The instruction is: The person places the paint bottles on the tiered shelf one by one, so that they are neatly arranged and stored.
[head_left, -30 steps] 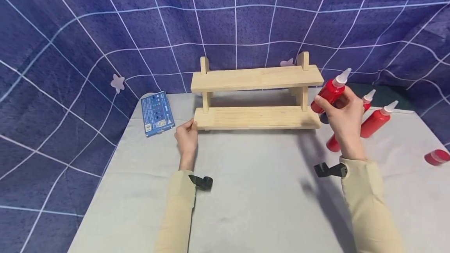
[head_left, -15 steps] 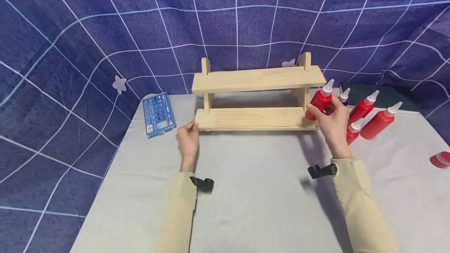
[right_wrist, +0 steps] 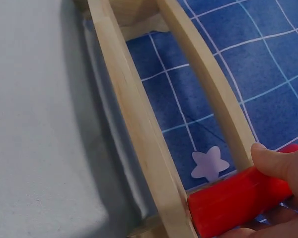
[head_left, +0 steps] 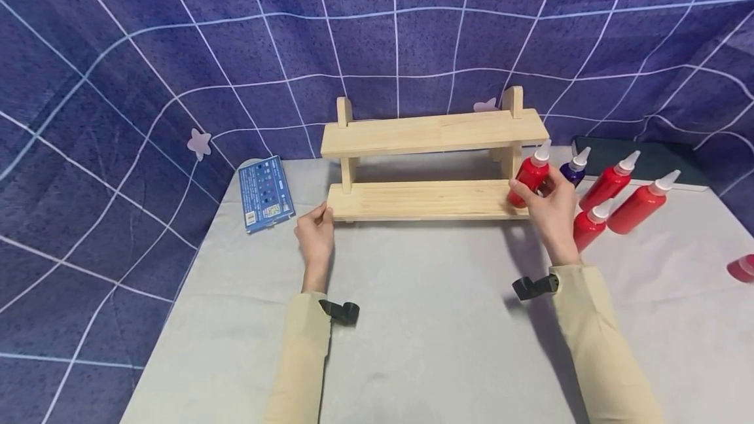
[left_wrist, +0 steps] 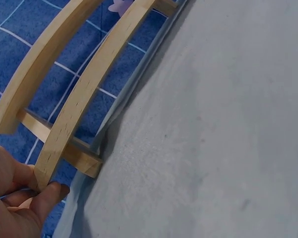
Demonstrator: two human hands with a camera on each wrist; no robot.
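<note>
A two-tier wooden rack (head_left: 432, 199) stands against the back curtain. Its lower left corner is pinched by my left hand (head_left: 315, 233), thumb and fingers on the board's end, as the left wrist view also shows. My right hand (head_left: 554, 211) grips a red squeeze bottle (head_left: 532, 177) with a white pointed nozzle. That bottle is nearly upright at the right end of the lower board, its base right at the wood in the right wrist view (right_wrist: 233, 201). Right of the hand stand more red bottles (head_left: 639, 207) and a dark blue bottle (head_left: 574, 169).
A blue box (head_left: 266, 194) lies left of the rack. Behind the bottles lies a dark green flat object (head_left: 648, 159). A red round item (head_left: 742, 268) sits at the table's right edge. A purple gridded curtain (head_left: 394, 38) hangs at the back.
My right hand has carried the red bottle left and down, from beside the rack onto the right end of its lower board. My left hand has stayed at the rack's corner.
</note>
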